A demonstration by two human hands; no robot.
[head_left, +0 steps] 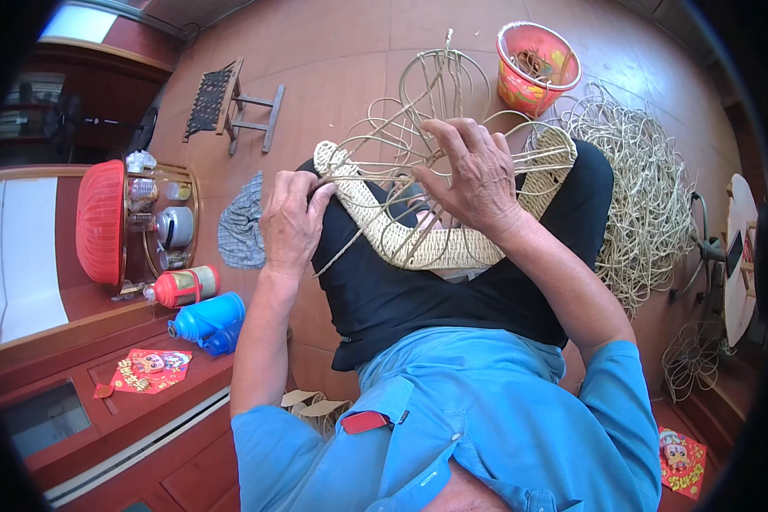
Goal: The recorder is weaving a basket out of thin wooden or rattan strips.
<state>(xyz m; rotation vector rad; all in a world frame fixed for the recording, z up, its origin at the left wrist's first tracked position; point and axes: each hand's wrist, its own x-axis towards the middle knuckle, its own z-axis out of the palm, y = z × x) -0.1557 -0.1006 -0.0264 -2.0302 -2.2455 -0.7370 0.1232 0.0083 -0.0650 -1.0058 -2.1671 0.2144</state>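
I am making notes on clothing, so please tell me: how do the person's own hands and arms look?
The left hand and the right hand are bare, with no glove, ring or watch visible. The forearms are uncovered too. The left sleeve and right sleeve are short and plain blue, matching the shirt.

Your U-shaped woven band (469, 248): rough, matt, straw-like fibre, as is the cord heap (640, 205). Your shirt (495, 401) and trousers (371, 299): matt cloth. The bucket (520, 92) and blue flask (209, 317) near you: glossy, smooth plastic. Stool legs (273, 119): wood. Floor (324, 68): smooth, faintly shiny.
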